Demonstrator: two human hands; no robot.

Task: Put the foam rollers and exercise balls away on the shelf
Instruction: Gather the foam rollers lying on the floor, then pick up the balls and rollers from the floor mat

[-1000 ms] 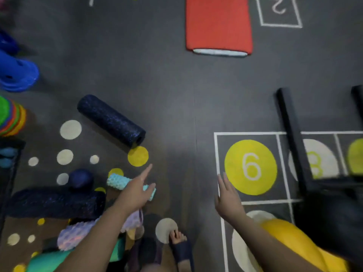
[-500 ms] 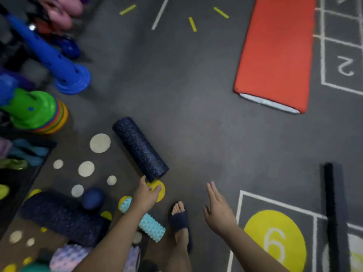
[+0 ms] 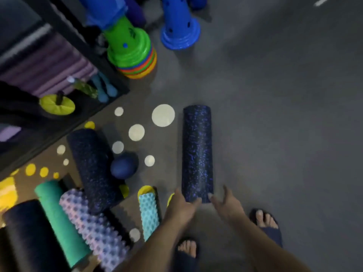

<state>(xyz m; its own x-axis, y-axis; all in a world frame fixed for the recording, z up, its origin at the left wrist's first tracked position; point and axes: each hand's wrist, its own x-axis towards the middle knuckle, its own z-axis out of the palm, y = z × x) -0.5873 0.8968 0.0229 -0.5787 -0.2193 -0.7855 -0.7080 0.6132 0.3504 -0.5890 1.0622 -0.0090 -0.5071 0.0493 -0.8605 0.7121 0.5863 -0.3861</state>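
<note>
A dark blue speckled foam roller [image 3: 197, 154] lies on the grey floor, pointing away from me. My left hand [image 3: 180, 206] grips its near end from the left. My right hand [image 3: 225, 203] touches the same end from the right with loosely spread fingers. To the left lie a second speckled roller [image 3: 90, 169], a dark blue ball [image 3: 123, 165], a small light blue bumpy roller [image 3: 148, 214], a lilac bumpy roller [image 3: 94, 226], a teal roller [image 3: 59, 220] and a black roller [image 3: 25, 238]. The black shelf [image 3: 64, 124] stands at the far left.
A stack of coloured cones topped by a green one [image 3: 131, 50] and a stack of blue cones [image 3: 180, 30] stand beyond the shelf's corner. My feet in dark slippers [image 3: 267, 224] are behind the roller. Grey floor stretches to the right.
The view has swung left toward the shelf. Both hands have reached the speckled roller's near end; the left hand now holds it, and the right hand has come up against it.
</note>
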